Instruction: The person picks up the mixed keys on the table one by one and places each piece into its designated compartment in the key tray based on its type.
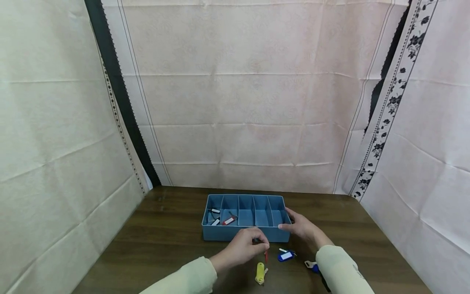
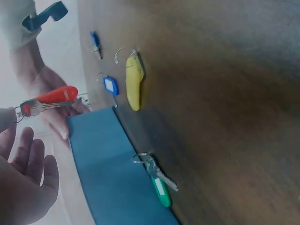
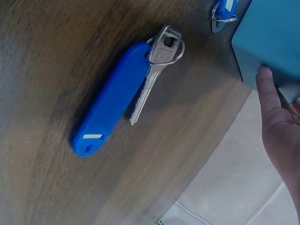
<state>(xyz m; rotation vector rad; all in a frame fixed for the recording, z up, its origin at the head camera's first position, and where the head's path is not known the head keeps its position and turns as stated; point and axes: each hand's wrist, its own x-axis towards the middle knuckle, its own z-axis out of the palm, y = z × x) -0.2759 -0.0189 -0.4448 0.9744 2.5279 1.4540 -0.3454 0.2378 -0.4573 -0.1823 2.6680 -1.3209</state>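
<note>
My left hand [image 1: 247,246] pinches the ring of a key with a red tag [image 2: 58,95], which hangs in front of the box; the other fingers [image 2: 33,159] are loosely bent. At the right end of the blue divided box [image 1: 238,233], my right hand [image 1: 304,227] grips the corner, thumb at the front rim and fingers along the side. Keys with dark tags [image 1: 215,222] lie in the leftmost compartment. Beside them, the second compartment holds a key with a red tag [image 1: 229,221]. The compartments farther right show nothing inside.
On the wooden table before the box lie a yellow key tag [image 1: 260,273], a blue key tag [image 1: 285,256] and another blue key tag [image 3: 112,98] by the right forearm. A green key tag [image 2: 161,190] lies against the box front. Cloth [image 1: 249,98] hangs behind.
</note>
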